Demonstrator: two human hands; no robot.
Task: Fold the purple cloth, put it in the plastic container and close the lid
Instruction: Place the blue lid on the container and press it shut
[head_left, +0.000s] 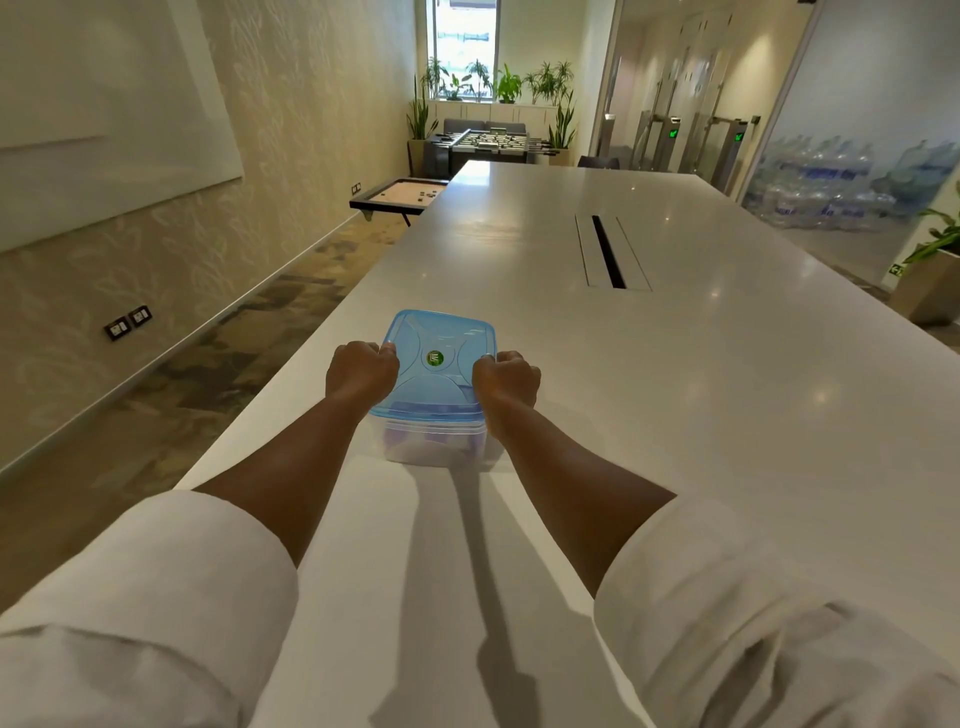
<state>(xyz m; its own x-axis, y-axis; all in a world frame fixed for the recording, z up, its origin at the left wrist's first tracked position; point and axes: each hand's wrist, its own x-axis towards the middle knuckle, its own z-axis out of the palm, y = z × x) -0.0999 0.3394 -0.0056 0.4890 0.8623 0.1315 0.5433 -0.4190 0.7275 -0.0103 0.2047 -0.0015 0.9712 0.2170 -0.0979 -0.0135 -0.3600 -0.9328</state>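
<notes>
The plastic container stood on the white tabletop near its left edge, with the blue lid already laid over it. Through the clear wall below the lid, a purple shape showed faintly: most likely the purple cloth, folded and inside, though the wall blurred it too much to tell how neatly.

The left hand sat against the lid's left edge and the right hand against its right edge, the lid lying between the two sets of fingers. Both hands were curled almost into fists. The left fingers bent down onto the lid's rim near its far-left corner, and the right fingers did the same on the opposite rim. Whether they gripped under the rim or only pressed on top could not be made out, as the knuckles hid the fingertips.

The symmetric hold probably served to press both sides down evenly, so the lid would seat flat rather than pop up on one side. The nearer edge, on the wrist side of the fingers, looked level with the container's rim. The task appeared close to finished, with only the sealing press left to confirm.
</notes>
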